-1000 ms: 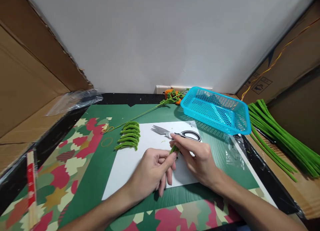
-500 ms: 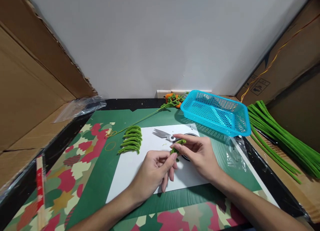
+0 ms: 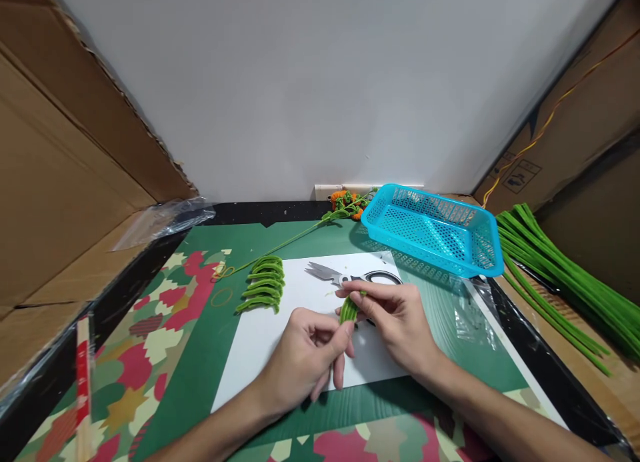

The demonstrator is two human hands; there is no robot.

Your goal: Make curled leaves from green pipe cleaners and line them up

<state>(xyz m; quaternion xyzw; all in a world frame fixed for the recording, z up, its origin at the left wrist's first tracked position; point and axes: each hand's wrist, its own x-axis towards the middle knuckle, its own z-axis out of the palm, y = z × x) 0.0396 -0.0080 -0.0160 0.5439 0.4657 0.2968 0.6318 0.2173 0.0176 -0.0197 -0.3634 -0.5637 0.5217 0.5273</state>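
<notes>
A short green fuzzy piece [image 3: 350, 309] is pinched between both hands above the white paper [image 3: 255, 369]. My left hand [image 3: 313, 355] grips its lower end, thumb against fingers. My right hand [image 3: 395, 315] holds the upper end between thumb and index finger. Scissors [image 3: 335, 274] with grey blades and black-and-white handles lie on the paper just behind my right hand, blades pointing left. Left of them, several curved green fuzzy pieces [image 3: 263, 285] rest in a stacked row at the paper's left edge.
A blue perforated basket [image 3: 430, 232] stands at the back right. Long green fuzzy stems [image 3: 565, 275] lie on cardboard at the right. An orange flower [image 3: 343, 199] on a green stem lies at the back. A red-and-wood strip [image 3: 83, 382] is at the left.
The fingers have shifted on the green piece, which now stands more upright with ridges showing. My right hand has come down slightly, uncovering more of the scissors' handles.
</notes>
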